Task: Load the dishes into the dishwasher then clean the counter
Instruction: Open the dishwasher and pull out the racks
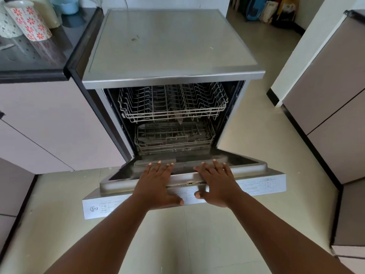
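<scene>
The dishwasher (171, 46) stands in the middle of the scene, a boxy steel unit with a flat, brushed, lightly smudged top. Its door (262, 181) is hinged at the bottom and hangs partly lowered toward the near side, its long axis running left to right, with the inner steel face turned up and the printed control strip along the near edge.

Both hands rest on that top edge of the door. The left hand (158, 182) lies palm down with the fingers (159, 169) straight and spread over the inner lip, thumb out along the control strip. The right hand (217, 182) mirrors it just beside, fingers spread flat on the inner face and thumb pressed to the strip; the 2 thumbs nearly meet. Neither hand curls round anything.

Inside the open cavity sit 2 wire racks. The upper rack (173, 103) is a pale coated-wire basket with rows of zigzag tines, pushed in. The lower rack (174, 138) is a similar wire basket, darker in shadow, well back in the tub.

To the far left, a glossy black worktop (35, 56) adjoins the dishwasher. On it stands a tall white cup with red flower prints (27, 21), with a pale speckled cup (7, 24) touching or just beside it, and a light blue bowl (67, 4) farther back. Pale tiles cover the floor (246, 135), and bags (272, 10) sit in the far right corner.
</scene>
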Demonstrator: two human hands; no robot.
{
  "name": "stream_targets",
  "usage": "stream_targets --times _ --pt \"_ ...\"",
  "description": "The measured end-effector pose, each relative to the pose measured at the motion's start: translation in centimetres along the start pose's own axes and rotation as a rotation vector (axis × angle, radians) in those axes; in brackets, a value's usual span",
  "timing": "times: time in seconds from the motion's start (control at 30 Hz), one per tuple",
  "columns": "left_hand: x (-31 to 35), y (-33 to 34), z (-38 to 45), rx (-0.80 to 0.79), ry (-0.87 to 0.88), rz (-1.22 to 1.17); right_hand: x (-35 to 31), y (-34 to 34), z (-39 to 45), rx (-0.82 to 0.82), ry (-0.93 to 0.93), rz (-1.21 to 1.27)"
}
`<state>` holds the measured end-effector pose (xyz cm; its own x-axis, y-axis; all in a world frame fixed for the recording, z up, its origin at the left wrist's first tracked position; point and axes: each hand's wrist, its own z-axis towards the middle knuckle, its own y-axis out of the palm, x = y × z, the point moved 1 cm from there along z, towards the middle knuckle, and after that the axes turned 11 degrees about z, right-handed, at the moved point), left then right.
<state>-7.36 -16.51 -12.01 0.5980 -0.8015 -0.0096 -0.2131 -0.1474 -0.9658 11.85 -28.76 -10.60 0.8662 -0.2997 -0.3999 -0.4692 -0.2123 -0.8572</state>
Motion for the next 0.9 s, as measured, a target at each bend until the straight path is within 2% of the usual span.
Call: stream_targets --times 0.23,0.53,0.9 --pt "2.4 2.8 -2.9 -0.089 -0.017 -0.033 1.1 4.2 -1.9 -0.039 -0.026 0.030" --pt "5.1 10.4 -5.2 -0.138 -0.100 -0.098 3.2 11.4 -4.4 -0.031 -0.014 0.092" --pt "8.2 18.5 -7.8 -0.316 -0.117 -0.158 5.6 19.9 -7.0 -0.182 0.057 0.032"
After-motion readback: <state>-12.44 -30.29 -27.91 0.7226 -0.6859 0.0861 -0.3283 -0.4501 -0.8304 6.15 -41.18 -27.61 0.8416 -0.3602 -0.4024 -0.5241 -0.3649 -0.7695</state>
